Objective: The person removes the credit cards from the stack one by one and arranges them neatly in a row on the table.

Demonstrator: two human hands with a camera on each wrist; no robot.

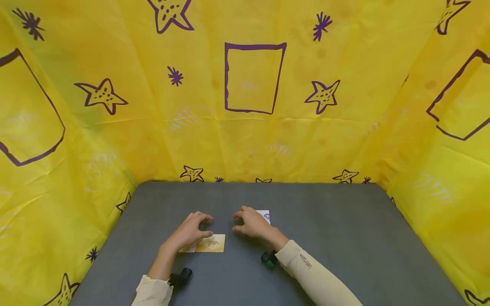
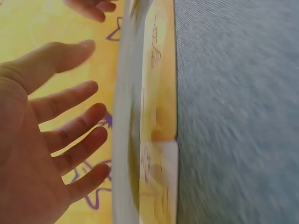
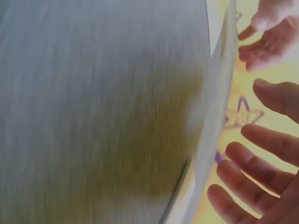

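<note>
My left hand (image 1: 190,230) hovers over two flat cards lying side by side on the grey table, its fingers apart and loosely bent. One is a golden-yellow card (image 1: 211,243) with dark script; the paler card (image 1: 187,248) beside it is partly hidden by the hand. In the left wrist view the pale card (image 2: 159,182) adjoins the yellow card (image 2: 161,79), and the palm holds nothing. My right hand (image 1: 253,222) is held above the table, fingers spread and without anything in them. Beyond it shows part of a white card (image 1: 265,216) with grey print.
The grey table (image 1: 329,255) runs back to a yellow cloth (image 1: 252,144) with purple drawings, which also hangs at both sides. A dark wrist camera (image 1: 181,277) is on the left wrist, another camera (image 1: 269,259) on the right.
</note>
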